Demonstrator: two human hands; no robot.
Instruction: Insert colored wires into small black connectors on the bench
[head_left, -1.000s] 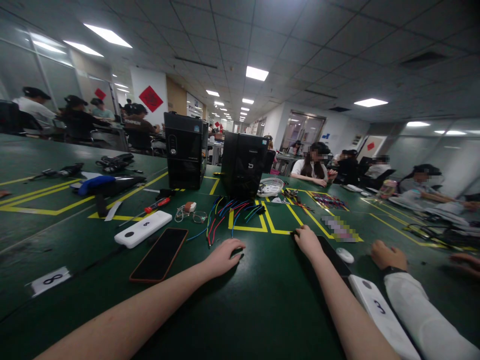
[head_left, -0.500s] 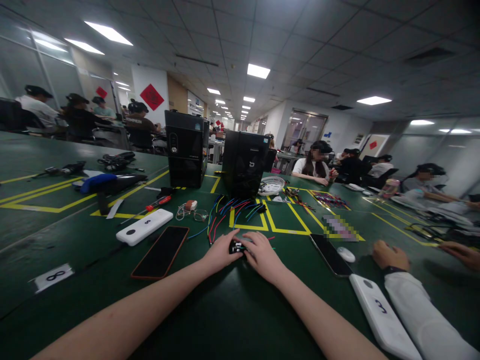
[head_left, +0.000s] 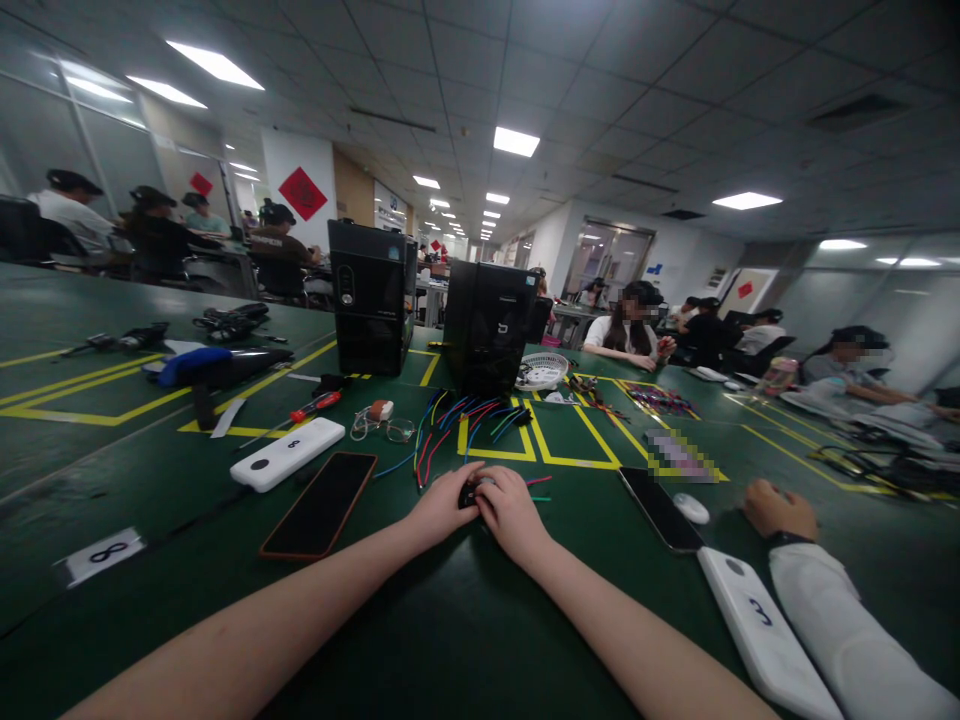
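Note:
My left hand is closed around a small black part, which shows only in the gap between my hands. Over its right side my right hand is curled, fingers pressed on it; its exact kind is hidden. A red wire end and a green wire end stick out beyond my right hand; whether they join the part I cannot tell. Just past my hands lies a spread of loose blue, red and yellow wires.
Two black computer towers stand behind the wires. To the left are a phone, a white power bank, glasses and a red screwdriver. At right lie another phone, a white mouse and a co-worker's hand.
My right hand has shifted slightly left and its fingers have curled tighter over the black part, covering more of it. Another person's hand at the far right edge has drawn out of view.

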